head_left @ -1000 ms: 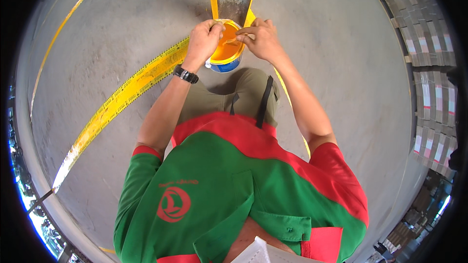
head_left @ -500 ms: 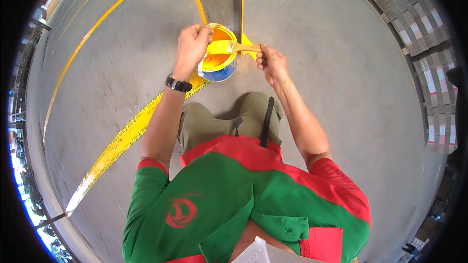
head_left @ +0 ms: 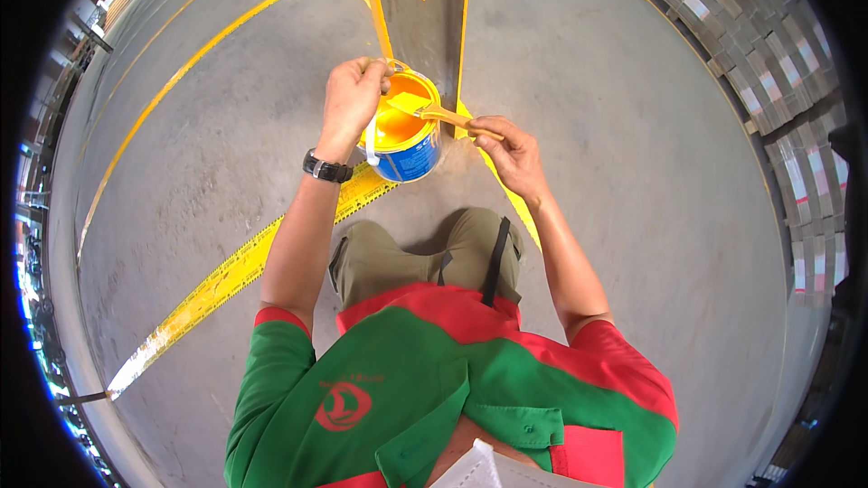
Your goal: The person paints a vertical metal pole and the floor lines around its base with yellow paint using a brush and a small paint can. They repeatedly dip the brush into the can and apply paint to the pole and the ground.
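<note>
A blue paint bucket [head_left: 409, 163] with yellow paint inside hangs or stands in front of my knees; I cannot tell whether it touches the floor. My left hand [head_left: 354, 95] is closed at its left rim, where the white handle runs down the side. In my right hand [head_left: 511, 152] is the wooden handle of a paintbrush [head_left: 445, 116]. Its bristles are coated yellow and lie over the bucket's mouth, pointing left. Right behind the bucket rises a grey metal column [head_left: 418, 23] with yellow edges and a ragged yellow patch higher up.
Yellow floor tape [head_left: 244, 262] runs from the bucket to the lower left. More yellow lines [head_left: 208, 36] cross the grey floor [head_left: 624, 145] at the far left. Stacks of grey bundles [head_left: 768, 81] stand along the right side.
The brush has turned so its handle slopes down to the right, and my right hand has moved lower. The bucket and the column's visible part sit lower in view.
</note>
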`<state>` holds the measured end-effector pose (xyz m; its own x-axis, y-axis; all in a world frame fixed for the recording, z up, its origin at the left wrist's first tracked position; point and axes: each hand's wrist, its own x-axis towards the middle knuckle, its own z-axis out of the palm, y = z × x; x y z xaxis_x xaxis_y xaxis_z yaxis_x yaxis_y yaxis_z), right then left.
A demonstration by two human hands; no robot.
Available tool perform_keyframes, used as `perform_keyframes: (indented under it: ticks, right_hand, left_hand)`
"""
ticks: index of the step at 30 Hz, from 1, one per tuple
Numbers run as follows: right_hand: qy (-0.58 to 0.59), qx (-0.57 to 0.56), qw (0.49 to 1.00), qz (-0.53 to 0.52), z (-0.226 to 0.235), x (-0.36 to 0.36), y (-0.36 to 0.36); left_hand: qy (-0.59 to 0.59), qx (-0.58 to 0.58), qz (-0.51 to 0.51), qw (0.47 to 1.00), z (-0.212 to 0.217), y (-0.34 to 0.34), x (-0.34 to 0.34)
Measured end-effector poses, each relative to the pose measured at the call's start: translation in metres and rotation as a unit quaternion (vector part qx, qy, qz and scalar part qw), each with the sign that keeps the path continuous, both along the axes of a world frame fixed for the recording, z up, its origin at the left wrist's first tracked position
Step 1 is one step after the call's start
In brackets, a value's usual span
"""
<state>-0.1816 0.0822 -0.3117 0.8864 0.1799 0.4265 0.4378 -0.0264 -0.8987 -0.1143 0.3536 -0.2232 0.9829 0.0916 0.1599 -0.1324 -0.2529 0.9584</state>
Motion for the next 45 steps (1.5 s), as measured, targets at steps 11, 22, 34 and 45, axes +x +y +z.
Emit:
perform_keyframes:
  ticks: [11,22,34,45]
  right_hand:
    - [0.024,0.248,0.968,-0.003,0.008,0.032,0.023]
    - [-0.242,-0.033,0.965,-0.091,0.175,0.145,0.029]
    - [-0.447,0.077,0.880,-0.142,0.293,0.161,0.059]
    - [-0.312,-0.113,0.937,-0.107,0.193,0.136,0.025]
  left_hand:
    - [-0.021,-0.009,0.013,1.000,0.020,0.007,0.000]
    - [0.031,-0.009,-0.002,0.999,-0.026,0.011,-0.008]
    - [0.093,0.020,-0.045,0.994,-0.156,-0.001,-0.053]
    - [0.162,0.100,-0.069,0.979,-0.217,-0.010,-0.080]
